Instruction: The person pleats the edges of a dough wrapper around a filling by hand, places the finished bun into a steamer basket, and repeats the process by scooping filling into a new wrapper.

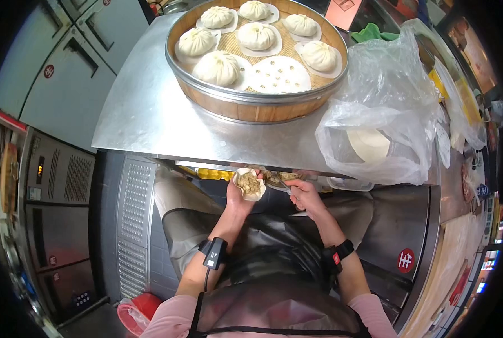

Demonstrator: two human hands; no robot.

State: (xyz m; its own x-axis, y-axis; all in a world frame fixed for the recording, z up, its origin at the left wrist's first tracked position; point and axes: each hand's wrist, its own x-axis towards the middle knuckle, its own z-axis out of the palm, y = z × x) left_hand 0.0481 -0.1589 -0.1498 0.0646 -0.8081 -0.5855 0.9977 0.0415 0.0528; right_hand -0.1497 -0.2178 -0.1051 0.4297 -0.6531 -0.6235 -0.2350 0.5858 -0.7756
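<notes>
My left hand (236,198) cups a round dough wrapper (258,196) with a mound of minced filling (249,183) in its middle. The wrapper's edges curl up around the filling. My right hand (308,197) grips the handle of a thin metal utensil (286,185), its head out of clear sight by more filling (274,177) just under the counter edge. On the counter above my hands, a wooden steamer (251,106) holds several pleated buns (217,69) on paper liners. One perforated liner (278,74) at its near side has no bun.
Right of the steamer, a clear plastic bag (375,107) lies on the steel counter (144,101) with pale round dough (368,145) inside. A green cloth (372,34) lies behind it. A red bin (136,312) stands low at left, near steel cabinets (60,191).
</notes>
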